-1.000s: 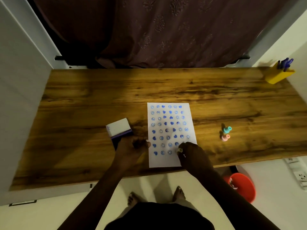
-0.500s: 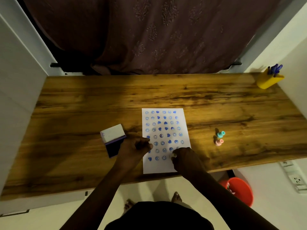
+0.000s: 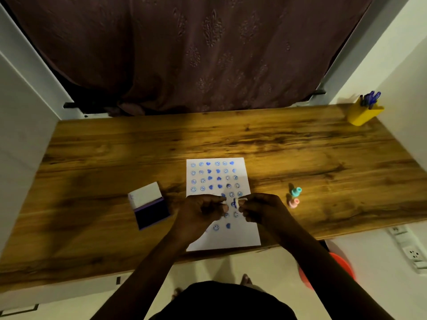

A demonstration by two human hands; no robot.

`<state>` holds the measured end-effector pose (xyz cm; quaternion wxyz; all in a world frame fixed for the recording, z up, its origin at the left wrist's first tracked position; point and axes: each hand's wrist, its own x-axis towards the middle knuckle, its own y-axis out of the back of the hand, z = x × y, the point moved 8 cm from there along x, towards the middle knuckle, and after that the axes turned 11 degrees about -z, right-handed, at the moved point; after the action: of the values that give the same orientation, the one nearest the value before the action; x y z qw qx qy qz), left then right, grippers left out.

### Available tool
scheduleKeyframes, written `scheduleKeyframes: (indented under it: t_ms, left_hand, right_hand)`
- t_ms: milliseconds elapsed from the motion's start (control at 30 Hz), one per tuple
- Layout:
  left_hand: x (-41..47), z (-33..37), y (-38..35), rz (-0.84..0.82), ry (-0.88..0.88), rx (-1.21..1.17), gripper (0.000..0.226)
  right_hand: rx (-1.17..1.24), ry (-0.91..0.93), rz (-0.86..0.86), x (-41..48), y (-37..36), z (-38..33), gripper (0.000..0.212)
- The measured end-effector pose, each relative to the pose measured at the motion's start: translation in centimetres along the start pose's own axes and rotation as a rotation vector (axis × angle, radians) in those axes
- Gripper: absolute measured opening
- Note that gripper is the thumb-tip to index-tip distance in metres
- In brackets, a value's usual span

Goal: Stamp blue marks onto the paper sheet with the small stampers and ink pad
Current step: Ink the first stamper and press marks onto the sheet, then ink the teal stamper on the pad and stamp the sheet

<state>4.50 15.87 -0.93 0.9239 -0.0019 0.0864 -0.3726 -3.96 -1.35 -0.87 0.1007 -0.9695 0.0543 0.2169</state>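
Note:
A white paper sheet (image 3: 233, 236) lies on the wooden table (image 3: 115, 158), covered with rows of blue smiley and heart marks. My right hand (image 3: 261, 209) is raised over the sheet's middle and pinches a small pale stamper (image 3: 236, 202) turned sideways, its blue face toward the left. My left hand (image 3: 201, 211) hovers close beside it, fingertips almost touching the stamper; whether it also grips it is unclear. The ink pad (image 3: 151, 212) lies open to the left of the sheet, its white lid (image 3: 145, 195) folded back.
A teal stamper (image 3: 296, 191) and a pink stamper (image 3: 294, 202) lie right of the sheet. A yellow pen holder (image 3: 365, 114) stands at the far right corner. An orange bucket (image 3: 339, 266) sits on the floor below the table's front edge.
Both hands have lifted off the sheet and come together over its middle. My right hand has raised the stamper from the lower rows. My left hand has left the sheet's left edge.

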Motion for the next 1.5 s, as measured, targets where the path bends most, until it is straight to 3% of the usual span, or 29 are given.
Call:
scheduleKeyframes:
  t_ms: [300,433,733,867,1067,1200,1500]
  left_hand:
    - [1.7,1.4,-3.2,-0.059,-0.068,0.147,0.035]
    - [2.5,1.7,-4.0,-0.033,-0.078,0.190,0.045]
    - [3.5,1.5,-7.0,-0.036,-0.065,0.242,0.030]
    - [4.7,1.0,-8.8,-0.018,-0.038,0.238,0.032]
    - [5.9,-0.6,-9.7,0.067,0.053,0.272,0.030]
    - [5.8,-0.9,-10.0,0.089,0.051,0.292,0.029]
    - [4.6,-0.5,-9.4,0.206,0.065,0.391,0.028]
  right_hand:
    - [-0.006,0.054,-0.082,0.0,2.0,-0.4,0.025]
    - [-0.075,0.052,-0.091,0.1,3.2,-1.0,0.017]
    - [-0.165,-0.050,-0.159,-0.4,6.0,-1.4,0.023]
    - [-0.369,0.001,-0.161,-0.1,8.3,-3.1,0.023]
    - [-0.966,0.117,0.213,4.6,16.8,-8.7,0.021]
    - [-1.184,0.110,0.288,8.5,19.1,-9.7,0.024]
    - [-1.284,0.056,0.213,13.4,19.9,-8.9,0.033]
